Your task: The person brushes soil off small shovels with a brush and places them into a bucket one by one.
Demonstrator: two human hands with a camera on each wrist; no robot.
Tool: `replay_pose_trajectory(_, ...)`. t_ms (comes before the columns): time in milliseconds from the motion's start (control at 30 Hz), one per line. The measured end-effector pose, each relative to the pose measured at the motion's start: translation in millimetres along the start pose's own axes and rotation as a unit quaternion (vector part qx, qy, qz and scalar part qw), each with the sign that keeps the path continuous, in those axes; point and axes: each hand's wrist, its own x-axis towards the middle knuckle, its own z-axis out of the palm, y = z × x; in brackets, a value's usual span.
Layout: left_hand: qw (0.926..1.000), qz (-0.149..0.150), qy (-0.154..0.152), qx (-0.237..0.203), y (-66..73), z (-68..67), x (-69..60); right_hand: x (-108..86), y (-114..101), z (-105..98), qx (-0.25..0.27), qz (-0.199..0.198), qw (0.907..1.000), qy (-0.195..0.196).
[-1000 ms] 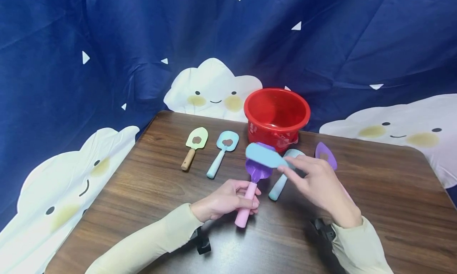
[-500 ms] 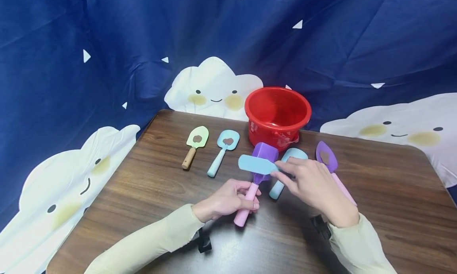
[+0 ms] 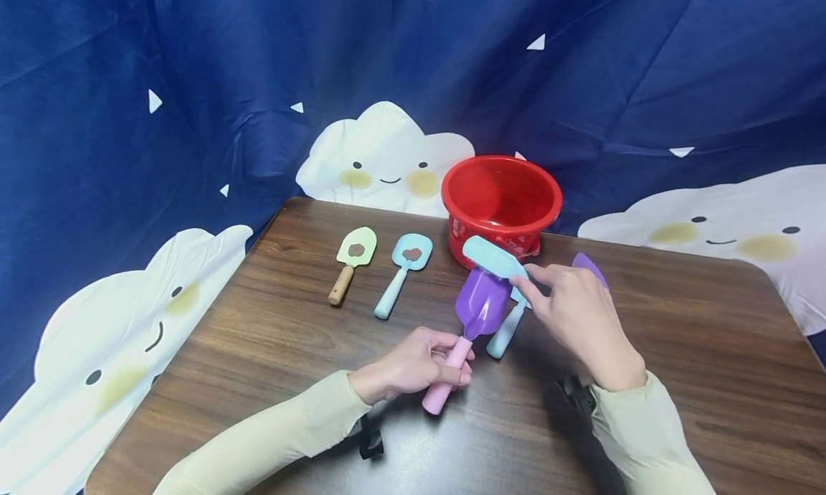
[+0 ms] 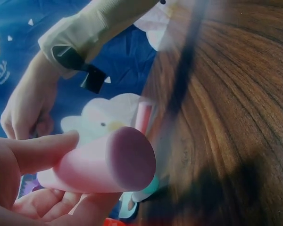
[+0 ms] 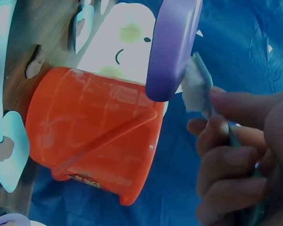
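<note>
My left hand grips the pink handle of a purple toy shovel, held above the table with its blade pointing away. In my right hand is a light-blue brush, pinched between thumb and fingers. The brush lies across the far end of the purple blade in the head view. White bristles show in the right wrist view, close beside the shovel blade; whether they touch is hard to tell. The left wrist view shows the handle's pink end between thumb and fingers.
A red bucket stands at the table's back edge. A green shovel and a blue shovel lie left. Another blue shovel lies beneath the right hand's side; a purple-bladed one is mostly hidden behind that hand.
The brush swung down and left over the purple blade, then moved away to its far end. The held shovel has turned slightly, its blade showing more fully. My left hand has barely moved.
</note>
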Motion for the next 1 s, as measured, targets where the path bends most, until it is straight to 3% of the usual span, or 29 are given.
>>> replay_pose_trajectory(267,0.9997,0.010,-0.016,-0.013,-3.6,-3.3,0.0,-3.3,13.0,5.4,0.008,0.041,0.9989,0.018)
replay_pose_trajectory(367,0.9983,0.002,-0.020,-0.055,-5.4,-5.3,1.8,-7.0,16.3,9.3,0.050,0.021,0.9968,0.058)
replay_pose_trajectory(467,0.9943,-0.009,-0.018,-0.105,-6.3,-6.8,3.8,-11.3,14.2,11.9,0.095,-0.027,0.9920,0.080)
replay_pose_trajectory(600,0.9909,-0.016,-0.009,-0.133,-5.5,-7.8,5.5,-20.1,7.5,14.9,0.119,-0.103,0.9858,0.059)
replay_pose_trajectory(700,0.9902,-0.021,-0.007,-0.138,-3.6,-8.1,5.6,-27.7,5.9,18.3,0.122,-0.135,0.9827,0.033)
replay_pose_trajectory(833,0.9900,-0.024,-0.008,-0.138,0.0,-8.5,3.9,-33.6,10.5,24.5,0.125,-0.140,0.9821,0.009)
replay_pose_trajectory(1000,0.9891,-0.026,-0.015,-0.144,3.8,-9.1,1.6,-35.4,19.5,32.3,0.162,-0.099,0.9818,-0.007)
